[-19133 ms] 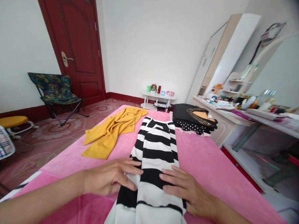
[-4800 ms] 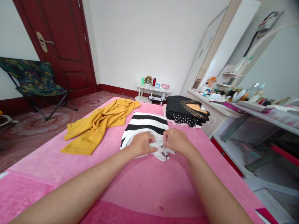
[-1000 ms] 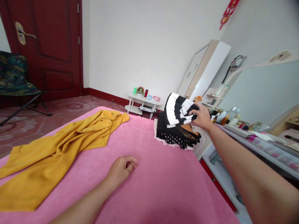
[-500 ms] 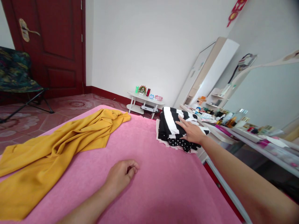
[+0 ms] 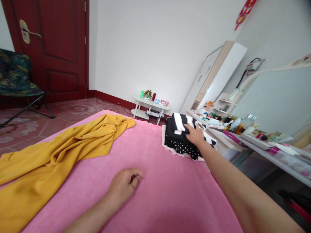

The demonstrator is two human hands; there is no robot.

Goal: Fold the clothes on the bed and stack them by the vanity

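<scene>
My right hand [image 5: 194, 134] lies on a folded black-and-white striped garment [image 5: 179, 122] at the top of a clothes stack, its fingers spread over the cloth. Under that garment are folded black cloth, a black piece with white dots [image 5: 186, 149] and a pale pink layer at the bottom. My left hand [image 5: 125, 183] rests on the pink bed cover [image 5: 155, 200], fingers curled in a loose fist with nothing visible in them. To its left a mustard-yellow garment [image 5: 80, 142] is spread lengthwise with wrinkles.
A dressing table [image 5: 257, 140] crowded with bottles, plus a mirror [image 5: 279, 94], runs along the right beside the bed. Beyond the bed's far edge stands a low white table [image 5: 150, 103] with small items. A folding chair [image 5: 17, 74] and a dark red door [image 5: 60, 48] are at left.
My right hand has shifted slightly on the stack, and the striped garment's near edge has been drawn back to the right, baring more black cloth. My left hand stays still.
</scene>
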